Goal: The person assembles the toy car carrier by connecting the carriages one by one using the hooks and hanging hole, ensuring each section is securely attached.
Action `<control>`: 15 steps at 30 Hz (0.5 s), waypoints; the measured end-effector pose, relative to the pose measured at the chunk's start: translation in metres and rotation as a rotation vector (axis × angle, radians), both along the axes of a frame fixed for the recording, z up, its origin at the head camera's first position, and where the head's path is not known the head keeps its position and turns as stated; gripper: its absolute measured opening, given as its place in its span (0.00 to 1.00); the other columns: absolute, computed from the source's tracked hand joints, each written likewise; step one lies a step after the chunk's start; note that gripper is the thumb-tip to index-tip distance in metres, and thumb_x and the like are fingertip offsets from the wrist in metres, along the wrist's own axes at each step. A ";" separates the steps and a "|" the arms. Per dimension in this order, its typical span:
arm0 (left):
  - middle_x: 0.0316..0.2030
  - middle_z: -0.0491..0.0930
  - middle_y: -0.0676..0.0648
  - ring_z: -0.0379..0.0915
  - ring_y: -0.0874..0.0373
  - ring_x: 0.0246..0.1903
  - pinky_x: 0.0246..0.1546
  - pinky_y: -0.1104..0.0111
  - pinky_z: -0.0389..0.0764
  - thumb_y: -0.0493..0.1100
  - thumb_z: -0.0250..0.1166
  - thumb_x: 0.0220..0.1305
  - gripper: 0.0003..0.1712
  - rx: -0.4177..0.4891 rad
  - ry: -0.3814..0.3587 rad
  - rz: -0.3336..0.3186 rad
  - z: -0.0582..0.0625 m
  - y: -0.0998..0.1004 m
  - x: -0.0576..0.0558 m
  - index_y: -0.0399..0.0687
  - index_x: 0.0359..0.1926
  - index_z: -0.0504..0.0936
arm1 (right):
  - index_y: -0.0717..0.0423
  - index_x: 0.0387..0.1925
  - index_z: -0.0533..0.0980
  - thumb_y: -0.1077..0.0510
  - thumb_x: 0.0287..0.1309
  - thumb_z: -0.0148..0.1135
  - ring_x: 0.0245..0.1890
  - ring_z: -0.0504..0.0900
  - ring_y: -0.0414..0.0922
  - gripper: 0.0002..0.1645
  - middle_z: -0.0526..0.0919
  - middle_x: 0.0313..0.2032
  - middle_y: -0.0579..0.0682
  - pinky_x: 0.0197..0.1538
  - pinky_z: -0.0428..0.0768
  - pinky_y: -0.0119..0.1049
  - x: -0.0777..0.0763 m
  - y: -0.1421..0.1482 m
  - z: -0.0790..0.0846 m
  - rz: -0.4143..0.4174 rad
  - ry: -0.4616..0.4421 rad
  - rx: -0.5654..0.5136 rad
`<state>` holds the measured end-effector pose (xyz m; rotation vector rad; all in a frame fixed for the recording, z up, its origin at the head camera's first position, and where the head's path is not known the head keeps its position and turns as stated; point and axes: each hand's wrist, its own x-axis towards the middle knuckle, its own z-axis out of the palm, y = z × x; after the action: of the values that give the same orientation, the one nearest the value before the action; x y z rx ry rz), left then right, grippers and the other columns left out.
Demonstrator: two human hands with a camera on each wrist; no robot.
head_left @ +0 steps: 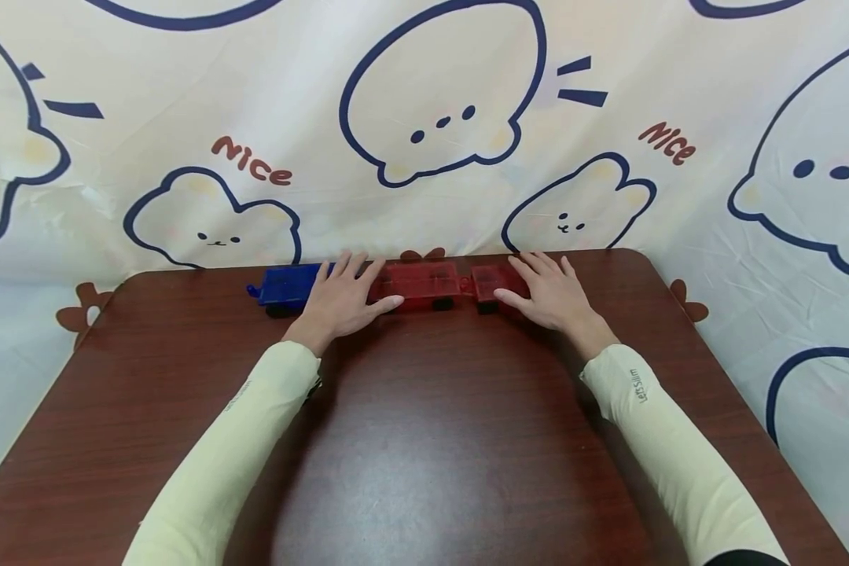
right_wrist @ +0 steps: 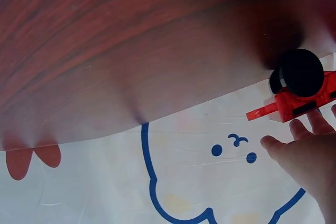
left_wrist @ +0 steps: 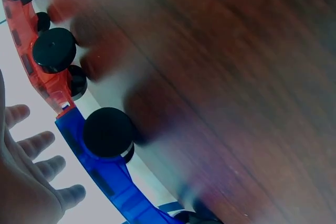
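Note:
A row of toy wagons stands along the far edge of the table: a translucent blue wagon [head_left: 283, 289] at the left, a red wagon [head_left: 424, 281] in the middle and another red wagon [head_left: 486, 283] at the right. My left hand [head_left: 339, 303] lies with spread fingers over the joint of the blue and middle wagons. Over the right-hand wagon rests my right hand [head_left: 552, 295], its fingers spread too. Black wheels [left_wrist: 107, 132] show under the blue wagon in the left wrist view. A red coupling bar [right_wrist: 262, 112] sticks out from the end wagon in the right wrist view.
The brown wooden table [head_left: 424, 440] reaches toward me, with its far edge close behind the wagons. A white cloth [head_left: 439, 212] printed with blue cartoon outlines hangs behind the table and at its sides.

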<state>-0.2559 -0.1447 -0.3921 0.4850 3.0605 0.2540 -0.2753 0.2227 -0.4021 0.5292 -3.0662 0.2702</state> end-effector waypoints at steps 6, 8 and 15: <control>0.78 0.50 0.40 0.38 0.38 0.77 0.73 0.38 0.39 0.81 0.44 0.63 0.55 0.002 0.001 -0.017 -0.001 0.007 -0.003 0.56 0.81 0.53 | 0.51 0.79 0.57 0.20 0.60 0.47 0.78 0.48 0.59 0.57 0.56 0.77 0.59 0.75 0.41 0.64 0.000 0.003 -0.001 0.005 -0.028 -0.012; 0.78 0.50 0.40 0.38 0.38 0.78 0.73 0.39 0.40 0.81 0.43 0.64 0.55 -0.006 -0.002 -0.022 -0.002 0.008 -0.005 0.56 0.81 0.52 | 0.51 0.79 0.57 0.20 0.60 0.47 0.78 0.48 0.59 0.58 0.56 0.77 0.59 0.75 0.40 0.64 0.001 0.004 -0.002 0.008 -0.038 -0.018; 0.77 0.51 0.40 0.39 0.39 0.77 0.73 0.40 0.40 0.80 0.46 0.65 0.55 -0.012 -0.008 -0.044 -0.004 0.014 -0.007 0.53 0.81 0.52 | 0.50 0.79 0.57 0.20 0.59 0.49 0.78 0.48 0.59 0.58 0.56 0.77 0.58 0.76 0.40 0.62 0.001 0.006 -0.003 0.015 -0.059 -0.026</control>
<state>-0.2632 -0.1311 -0.3956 0.5484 3.0375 0.2362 -0.2742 0.2283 -0.4046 0.5527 -3.1123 0.3312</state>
